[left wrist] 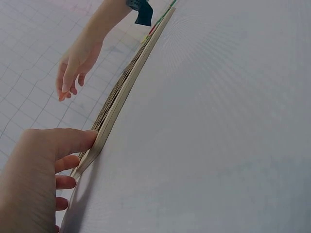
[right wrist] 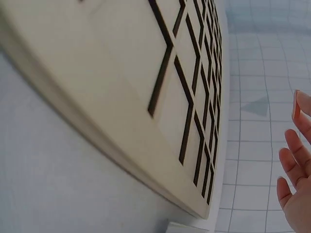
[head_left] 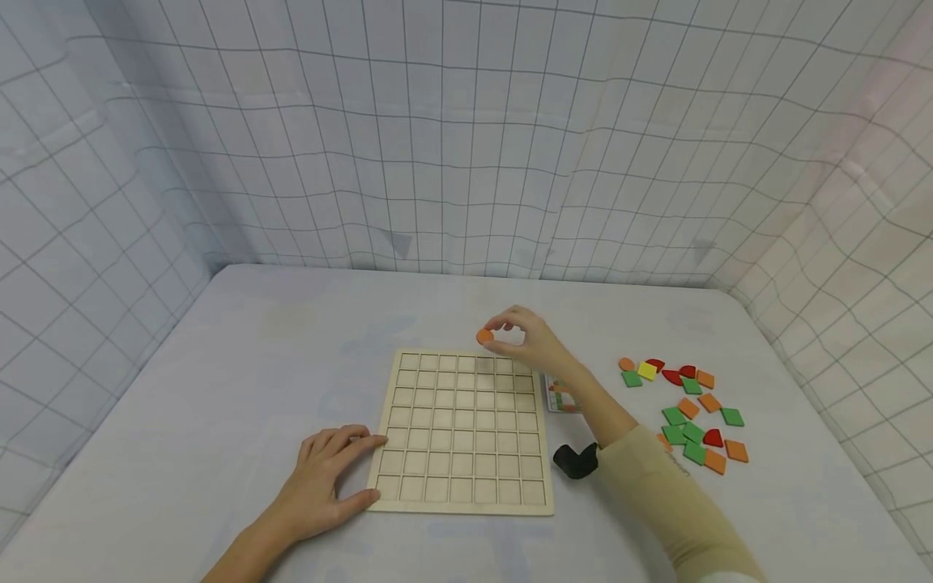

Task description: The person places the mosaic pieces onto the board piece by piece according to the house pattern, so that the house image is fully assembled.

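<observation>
Taken from the middle of the grid board (head_left: 462, 508), the right hand (head_left: 535, 342) is between twelve and one o'clock, its thumb and index fingers pinching an orange disc (head_left: 484, 336). The disc is held up in the air and shows just past the board's far edge in the head view; whether it already overhangs the outer row, I cannot tell. The left hand (head_left: 321, 482) is at between eight and nine o'clock, fingers spread and loosely extended, thumb and index tips resting against the board's edge, seemingly to steady it.

The step in hand looks like bringing a piece to the board, probably an early placement, since the other pieces in sight lie off it: the loose tiles (head_left: 694, 452), green, orange, red and one yellow, are scattered on the surface (head_left: 219, 389) around three o'clock. A printed card (head_left: 560, 398), partly hidden by the right forearm, sits between two and three o'clock and may serve as the pattern.

The next move would call for choosing a cell, turning the disc flat, lowering it inside the raised dividers and letting go, with the left fingers keeping the board from sliding
</observation>
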A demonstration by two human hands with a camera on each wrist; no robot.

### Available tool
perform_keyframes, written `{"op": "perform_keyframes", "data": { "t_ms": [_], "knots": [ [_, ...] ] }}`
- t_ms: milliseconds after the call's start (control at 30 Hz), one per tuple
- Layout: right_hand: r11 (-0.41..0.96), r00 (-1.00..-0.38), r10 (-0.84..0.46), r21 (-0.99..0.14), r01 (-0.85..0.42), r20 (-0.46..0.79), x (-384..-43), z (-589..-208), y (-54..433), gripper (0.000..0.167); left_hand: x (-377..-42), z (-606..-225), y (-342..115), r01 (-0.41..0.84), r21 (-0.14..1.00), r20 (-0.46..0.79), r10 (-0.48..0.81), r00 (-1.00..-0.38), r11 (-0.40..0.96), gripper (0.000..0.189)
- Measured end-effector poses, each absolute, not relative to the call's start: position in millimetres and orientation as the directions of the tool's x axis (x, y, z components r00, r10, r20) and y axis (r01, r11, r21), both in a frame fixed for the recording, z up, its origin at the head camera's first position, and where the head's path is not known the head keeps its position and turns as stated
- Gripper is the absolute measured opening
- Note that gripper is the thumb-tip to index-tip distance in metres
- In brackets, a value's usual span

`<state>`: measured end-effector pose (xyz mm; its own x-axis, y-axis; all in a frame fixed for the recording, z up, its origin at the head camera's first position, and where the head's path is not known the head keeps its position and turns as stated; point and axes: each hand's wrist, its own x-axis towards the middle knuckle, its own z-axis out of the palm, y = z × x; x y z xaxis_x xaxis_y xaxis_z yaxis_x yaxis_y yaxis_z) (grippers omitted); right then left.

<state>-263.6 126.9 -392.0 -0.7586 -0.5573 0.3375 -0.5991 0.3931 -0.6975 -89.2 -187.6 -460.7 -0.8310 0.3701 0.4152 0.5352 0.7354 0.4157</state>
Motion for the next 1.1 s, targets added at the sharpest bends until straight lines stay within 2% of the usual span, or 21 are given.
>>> {"op": "perform_keyframes", "data": {
  "t_ms": [400, 633, 867, 1100],
  "knots": [
    [0.432, -0.735, -0.609, -0.653, -0.622, 0.297, -266.9, -408.8, 110.9, 0.025, -88.3, -459.5, -186.9, 0.531, 0.42, 0.408, 0.369, -0.835, 0.736, 0.056],
    [0.498, -0.748, -0.624, -0.624, -0.602, 0.224, -269.3, -417.8, 109.5, 0.027, -88.4, -459.9, -187.1, 0.537, 0.412, 0.417, 0.372, -0.829, 0.736, 0.056],
    [0.493, -0.717, -0.655, -0.584, -0.645, 0.238, -272.2, -427.5, 108.2, 0.026, -88.6, -459.9, -187.2, 0.539, 0.409, 0.419, 0.373, -0.828, 0.736, 0.056],
    [0.495, -0.714, -0.665, -0.586, -0.642, 0.219, -273.4, -432.3, 106.0, 0.026, -88.6, -459.9, -187.5, 0.54, 0.412, 0.416, 0.376, -0.828, 0.735, 0.056]
  ]
}}
